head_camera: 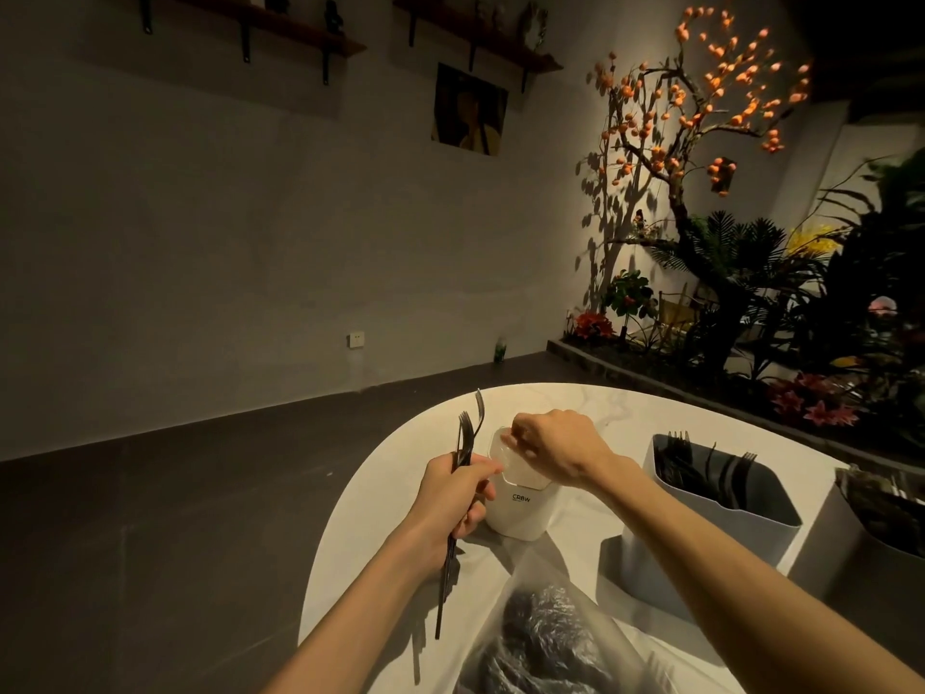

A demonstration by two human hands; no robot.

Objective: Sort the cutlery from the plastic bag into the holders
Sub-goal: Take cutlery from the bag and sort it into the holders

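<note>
Your left grip (458, 498) is curled round black forks (463, 443) just left of the white holder (520, 508); your right grip (555, 445) hovers over its top, fingertips pinched, wrist bent.

Single wide-angle head view, worn at eye height, looking forward and down across the near edge of the white table (575, 398), both forearms reaching in from the bottom edge, table close below, grey wall (225, 217) and planted corner (751, 293) farther back

Black forks (464, 443) upright, white holder (520, 513), grey holder (721, 523) with forks
</note>
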